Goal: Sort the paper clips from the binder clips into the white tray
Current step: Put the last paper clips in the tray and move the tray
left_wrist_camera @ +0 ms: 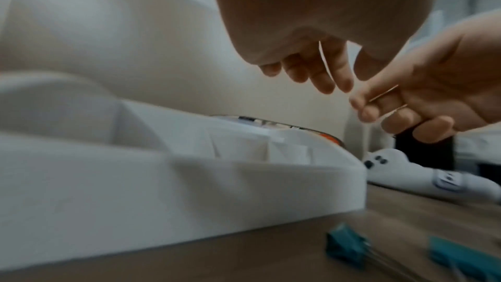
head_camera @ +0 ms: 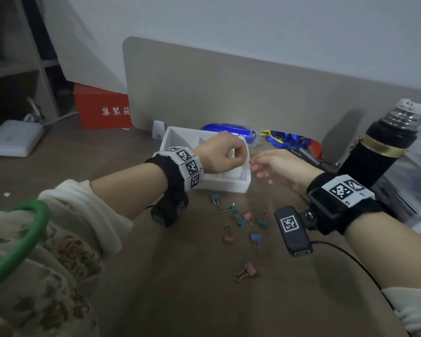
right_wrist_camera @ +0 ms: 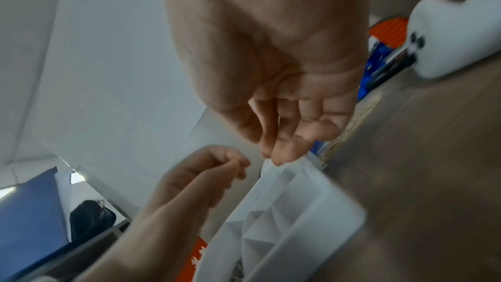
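The white compartment tray [head_camera: 229,186] stands mid-table. My left hand [head_camera: 233,154] hovers over its right side with fingers curled, pinching a thin pale paper clip [left_wrist_camera: 324,61]. My right hand [head_camera: 265,166] is just right of the tray, fingertips close to the left hand; in the left wrist view its curled fingers [left_wrist_camera: 390,124] hold a thin gold paper clip [left_wrist_camera: 385,93]. Several teal, pink and blue binder clips [head_camera: 241,221] lie scattered on the wood in front of the tray. The tray's compartments [right_wrist_camera: 273,233] that I can see look bare.
A black thermos [head_camera: 379,152] stands at the right. Blue lanyards [head_camera: 289,139] and a blue case [head_camera: 229,130] lie behind the tray against a beige divider [head_camera: 253,88]. A white rounded object [left_wrist_camera: 406,168] lies right of the tray. A red box [head_camera: 102,110] sits back left.
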The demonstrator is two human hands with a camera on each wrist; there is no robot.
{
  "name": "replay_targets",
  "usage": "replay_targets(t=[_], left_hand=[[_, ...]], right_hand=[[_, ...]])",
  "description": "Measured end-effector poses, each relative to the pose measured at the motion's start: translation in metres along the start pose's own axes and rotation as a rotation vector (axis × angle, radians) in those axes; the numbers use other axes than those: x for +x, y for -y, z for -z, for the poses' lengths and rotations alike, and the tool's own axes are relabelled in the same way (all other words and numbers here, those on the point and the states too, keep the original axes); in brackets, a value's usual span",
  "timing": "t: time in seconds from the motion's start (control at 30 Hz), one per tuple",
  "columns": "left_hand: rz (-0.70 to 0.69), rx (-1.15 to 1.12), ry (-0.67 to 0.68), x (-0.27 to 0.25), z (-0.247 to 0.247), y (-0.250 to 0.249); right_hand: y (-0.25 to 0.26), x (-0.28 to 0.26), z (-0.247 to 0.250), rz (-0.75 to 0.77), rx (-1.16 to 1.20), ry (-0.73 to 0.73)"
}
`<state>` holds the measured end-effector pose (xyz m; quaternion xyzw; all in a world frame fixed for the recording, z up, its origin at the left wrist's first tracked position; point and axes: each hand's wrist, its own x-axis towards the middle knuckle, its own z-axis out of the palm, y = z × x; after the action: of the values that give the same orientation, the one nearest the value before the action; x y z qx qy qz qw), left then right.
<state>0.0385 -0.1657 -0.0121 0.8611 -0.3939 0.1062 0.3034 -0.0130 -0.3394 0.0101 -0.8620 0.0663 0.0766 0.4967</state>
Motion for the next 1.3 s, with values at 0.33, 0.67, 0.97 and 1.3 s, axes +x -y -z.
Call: replay_targets(t=[0.33,0.67,0.97,1.3], left_hand=[[0.213,0.345,0.516,-0.042,-0.002,-0.035],[0.303,0.545,0.679,-0.046,-0.003,-0.043],[0.383,0.598,0.696,-0.038,-0.003,-0.042],[0.417,0.541,0.606,-0.043,-0.002,-0.032]], right_hand=[[-0.027,-0.052,0.001,-0.143,-0.653,0.297],[-0.035,-0.054,-0.013,-0.069,-0.869,0.252],[-0.038,-0.053,-0.013,-0.072,-0.917,0.238],[-0.041,-0.050,-0.021,-0.003,-0.780,0.115]])
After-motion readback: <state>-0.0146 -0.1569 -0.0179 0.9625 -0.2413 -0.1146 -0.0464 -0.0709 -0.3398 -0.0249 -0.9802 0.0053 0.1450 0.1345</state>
